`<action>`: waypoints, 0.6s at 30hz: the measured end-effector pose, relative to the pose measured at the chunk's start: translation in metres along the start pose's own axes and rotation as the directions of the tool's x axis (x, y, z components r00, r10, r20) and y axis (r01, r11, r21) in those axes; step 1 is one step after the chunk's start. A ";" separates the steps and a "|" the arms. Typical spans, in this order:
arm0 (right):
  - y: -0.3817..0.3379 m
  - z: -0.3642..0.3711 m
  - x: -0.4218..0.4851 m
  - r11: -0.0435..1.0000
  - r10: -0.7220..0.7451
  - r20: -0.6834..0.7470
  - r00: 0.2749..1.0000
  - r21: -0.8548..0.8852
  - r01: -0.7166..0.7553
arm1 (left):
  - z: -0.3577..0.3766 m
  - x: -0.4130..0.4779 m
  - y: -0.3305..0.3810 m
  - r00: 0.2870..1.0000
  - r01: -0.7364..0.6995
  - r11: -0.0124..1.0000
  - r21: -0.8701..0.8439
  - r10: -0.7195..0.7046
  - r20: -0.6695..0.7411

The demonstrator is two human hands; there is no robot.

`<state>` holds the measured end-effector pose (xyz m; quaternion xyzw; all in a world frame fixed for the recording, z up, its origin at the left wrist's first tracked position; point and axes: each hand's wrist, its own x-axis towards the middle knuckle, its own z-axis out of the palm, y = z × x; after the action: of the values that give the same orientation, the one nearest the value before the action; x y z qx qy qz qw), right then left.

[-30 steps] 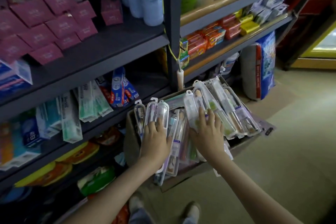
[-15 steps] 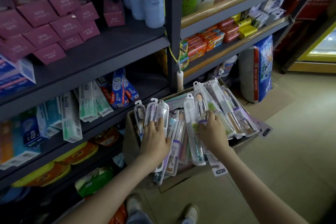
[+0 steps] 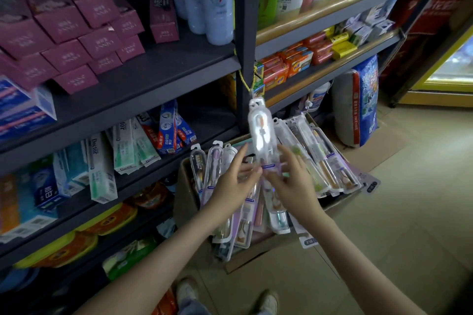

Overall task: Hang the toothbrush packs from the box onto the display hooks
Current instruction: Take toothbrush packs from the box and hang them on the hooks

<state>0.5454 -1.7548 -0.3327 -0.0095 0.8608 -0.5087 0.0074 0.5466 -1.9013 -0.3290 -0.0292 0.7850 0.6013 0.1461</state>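
1. One toothbrush pack [image 3: 261,133] is held upright just above the box [image 3: 186,186], hang-hole uppermost.
2. The right hand [image 3: 294,184] grip is clamped on its lower part; the left hand [image 3: 230,184] rests against it, fingers apart (apparently steadying).
3. Next, the hole must be threaded onto a display hook, none plainly visible.

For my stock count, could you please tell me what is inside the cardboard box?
Clear toothbrush packs fill the cardboard box, fanning over its rim; the right hand holds one pack above. Its floor is covered.
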 end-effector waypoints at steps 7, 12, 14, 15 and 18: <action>-0.002 0.014 -0.004 0.997 -0.071 0.178 0.981 -0.013 0.074 | -0.019 0.000 -0.006 0.995 0.030 0.970 -0.241 -0.051 -0.080; 0.043 -0.012 0.015 0.806 0.054 -0.152 0.987 -0.577 -0.133 | -0.032 -0.005 -0.020 0.988 0.068 0.954 -0.293 -0.106 -0.114; 0.054 -0.026 0.021 0.747 0.154 -0.215 0.964 -0.613 -0.256 | -0.034 -0.007 -0.023 0.984 0.084 0.947 -0.311 -0.129 -0.127; 0.055 -0.030 0.023 0.754 0.181 -0.222 0.958 -0.594 -0.281 | -0.034 -0.007 -0.025 0.981 0.093 0.943 -0.318 -0.141 -0.132; 0.044 -0.026 0.021 0.820 0.114 -0.156 0.981 -0.543 -0.182 | -0.037 -0.011 -0.029 0.973 0.105 0.937 -0.334 -0.167 -0.162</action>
<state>0.5235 -1.7115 -0.3590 0.0854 0.9682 -0.2351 -0.0063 0.5564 -1.9461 -0.3450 -0.1635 0.6821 0.7048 0.1060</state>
